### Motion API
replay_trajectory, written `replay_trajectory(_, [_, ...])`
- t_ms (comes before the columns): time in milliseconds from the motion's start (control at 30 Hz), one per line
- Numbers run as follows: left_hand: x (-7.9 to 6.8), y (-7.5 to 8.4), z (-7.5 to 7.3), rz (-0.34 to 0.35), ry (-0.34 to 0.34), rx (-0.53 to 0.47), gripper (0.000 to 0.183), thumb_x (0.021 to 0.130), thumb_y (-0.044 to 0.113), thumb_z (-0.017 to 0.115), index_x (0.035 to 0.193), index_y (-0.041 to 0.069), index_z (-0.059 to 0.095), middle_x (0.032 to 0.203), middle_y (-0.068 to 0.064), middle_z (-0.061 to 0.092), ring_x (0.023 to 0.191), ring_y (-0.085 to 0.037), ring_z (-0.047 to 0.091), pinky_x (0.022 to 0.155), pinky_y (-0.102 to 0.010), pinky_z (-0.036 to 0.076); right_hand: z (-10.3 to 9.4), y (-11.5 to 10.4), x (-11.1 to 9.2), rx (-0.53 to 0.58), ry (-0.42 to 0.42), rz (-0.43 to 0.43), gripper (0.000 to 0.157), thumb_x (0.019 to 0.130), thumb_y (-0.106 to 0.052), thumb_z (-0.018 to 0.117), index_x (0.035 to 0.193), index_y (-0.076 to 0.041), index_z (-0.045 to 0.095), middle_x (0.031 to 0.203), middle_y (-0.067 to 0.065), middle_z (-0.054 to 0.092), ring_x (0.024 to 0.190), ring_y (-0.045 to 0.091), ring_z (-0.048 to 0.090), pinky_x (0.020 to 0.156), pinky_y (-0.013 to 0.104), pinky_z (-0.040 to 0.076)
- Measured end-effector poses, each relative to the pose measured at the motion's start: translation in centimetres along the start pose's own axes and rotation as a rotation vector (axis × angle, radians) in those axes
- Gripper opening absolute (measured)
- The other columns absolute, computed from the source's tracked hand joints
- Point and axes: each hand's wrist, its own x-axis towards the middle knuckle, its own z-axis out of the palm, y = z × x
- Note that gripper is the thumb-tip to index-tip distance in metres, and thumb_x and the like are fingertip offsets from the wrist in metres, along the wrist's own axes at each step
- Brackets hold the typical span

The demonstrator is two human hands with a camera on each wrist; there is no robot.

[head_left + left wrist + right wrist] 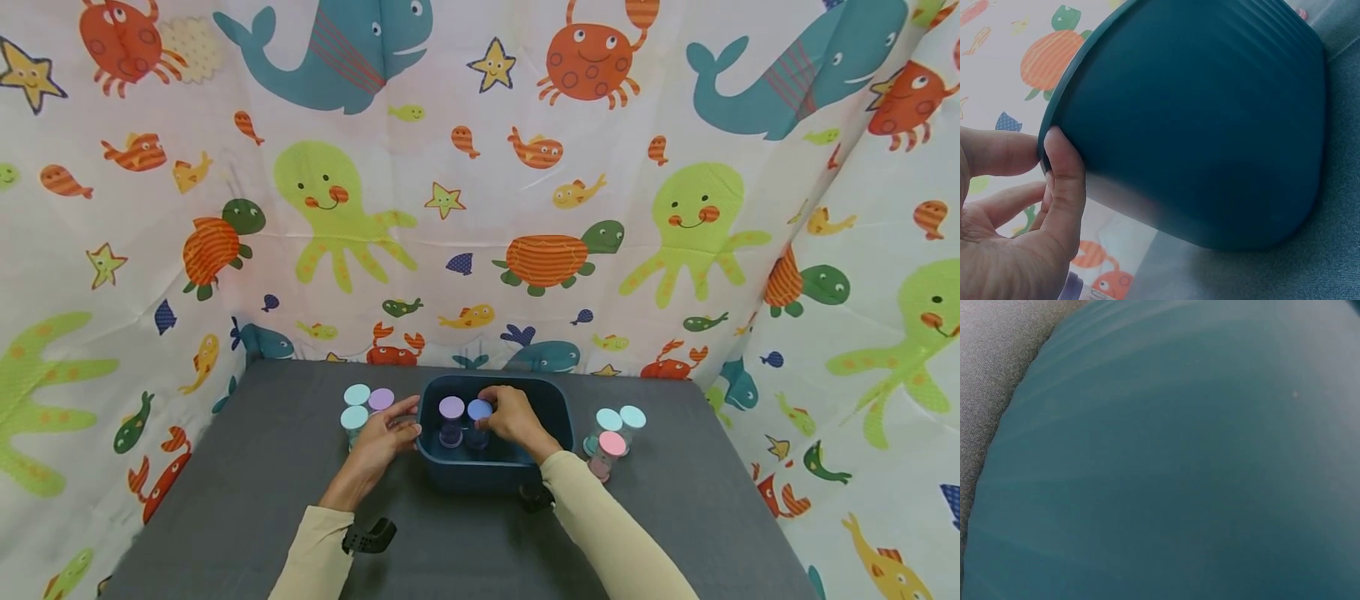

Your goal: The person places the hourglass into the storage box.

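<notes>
Left hand [381, 437] gripping, fingers partly bent, thumb and forefinger nearly closed on the rim of a dark blue plastic bin [480, 477]; wrist view is showing the thumb lying on the outer wall, forefinger on the other side of the rim. Right hand [512, 415] reaching down inside the bin, thumb and fingers curling about a blue-lidded jar [479, 409], gap between them no wider than the lid. That jar is standing in the bin directly under the right fingertips; whether its base is touching the bin floor, cannot tell. A purple-lidded jar [451, 407] is standing in the bin just left of it, between the two hands. Beyond and left of the left hand, a cluster is sitting outside the bin: two mint-lidded jars [356, 395] and a lilac-lidded jar [382, 399]. Right of the right hand, past the bin's end, two pale-mint-lidded jars [633, 417] and a pink-lidded jar [611, 444] are standing close together. Grey cloth [247, 500] is spreading beneath both hands; a sea-creature curtain [465, 225] is hanging beyond them. Right wrist camera is catching mostly bin wall.
</notes>
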Motion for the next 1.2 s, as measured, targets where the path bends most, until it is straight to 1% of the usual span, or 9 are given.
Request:
replay_trajectory(267, [-0.1,0.5,0.1,0.006,-0.005,-0.011,0.053,0.093,-0.001,0.059,0.144,0.006,0.047,0.137,-0.022,0.049,0.103,-0.030,0.059,0.073,-0.024,0.056,-0.3,-0.1,0.0,-0.010,0.020,0.003,0.044,0.076,-0.009,0.083,0.116,-0.001,0.068,0.108,0.015,0.070,0.089,0.023,0.063,0.086,0.041,0.057])
replay_trajectory(333, [-0.2,0.5,0.1,0.002,-0.005,-0.015,0.053,0.093,-0.002,0.058,0.145,0.006,0.047,0.137,-0.022,0.049,0.106,-0.034,0.058,0.073,-0.024,0.055,-0.4,-0.2,-0.2,-0.014,0.020,0.003,0.045,0.075,-0.009,0.084,0.116,0.000,0.067,0.108,0.015,0.070,0.090,0.023,0.064,0.086,0.041,0.056])
replay_trajectory(433, [-0.1,0.4,0.1,-0.002,-0.001,-0.006,0.053,0.093,-0.001,0.059,0.144,0.006,0.047,0.137,-0.021,0.049,0.105,-0.033,0.058,0.073,-0.023,0.055,-0.5,-0.3,-0.4,-0.004,0.026,0.007,0.047,0.075,-0.009,0.084,0.118,0.000,0.066,0.110,0.015,0.070,0.093,0.024,0.065,0.087,0.041,0.056])
replay_trajectory(567, [-0.1,0.4,0.1,0.007,0.001,0.010,0.053,0.093,0.000,0.060,0.145,0.007,0.047,0.139,-0.023,0.048,0.102,-0.026,0.061,0.075,-0.024,0.056,-0.8,-0.5,-0.7,0.033,0.049,0.013,0.049,0.076,-0.009,0.083,0.121,-0.002,0.065,0.116,0.015,0.069,0.102,0.027,0.066,0.089,0.042,0.055])
replay_trajectory(700, [-0.1,0.3,0.0,0.010,0.001,0.010,0.053,0.093,0.000,0.060,0.144,0.007,0.048,0.138,-0.022,0.049,0.099,-0.023,0.061,0.075,-0.024,0.056,-1.1,-1.0,-1.3,0.081,0.080,0.010,0.050,0.078,-0.010,0.081,0.125,-0.006,0.064,0.124,0.016,0.065,0.111,0.030,0.064,0.093,0.045,0.054])
replay_trajectory(867, [-0.2,0.1,0.0,0.003,-0.004,-0.005,0.052,0.094,-0.001,0.059,0.144,0.007,0.047,0.137,-0.021,0.049,0.102,-0.029,0.059,0.074,-0.023,0.055,-1.9,-1.9,-2.2,0.110,0.132,-0.015,0.047,0.082,-0.014,0.079,0.126,-0.010,0.064,0.128,0.016,0.062,0.112,0.034,0.064,0.094,0.047,0.053])
replay_trajectory(1033, [-0.4,0.2,0.0,0.005,0.004,-0.010,0.053,0.094,-0.001,0.058,0.144,0.007,0.047,0.136,-0.020,0.049,0.103,-0.030,0.058,0.073,-0.023,0.055,-2.9,-2.8,-3.0,0.160,0.165,-0.017,0.046,0.084,-0.017,0.078,0.127,-0.016,0.063,0.129,0.012,0.062,0.110,0.034,0.066,0.093,0.046,0.054])
replay_trajectory(1100, [-0.4,0.2,0.0,0.005,0.001,-0.012,0.053,0.094,-0.001,0.058,0.145,0.006,0.047,0.136,-0.021,0.049,0.104,-0.031,0.058,0.073,-0.023,0.055,-3.3,-3.0,-3.4,0.182,0.188,-0.026,0.047,0.083,-0.017,0.078,0.128,-0.015,0.063,0.128,0.012,0.062,0.110,0.033,0.066,0.092,0.046,0.054])
replay_trajectory(1200, [-0.4,0.3,0.0,0.007,-0.009,-0.009,0.053,0.094,-0.002,0.057,0.145,0.006,0.046,0.137,-0.023,0.048,0.106,-0.033,0.057,0.074,-0.023,0.055,-3.8,-3.2,-3.9,0.209,0.221,-0.067,0.049,0.082,-0.015,0.079,0.128,-0.012,0.063,0.127,0.012,0.061,0.112,0.034,0.065,0.092,0.046,0.054])
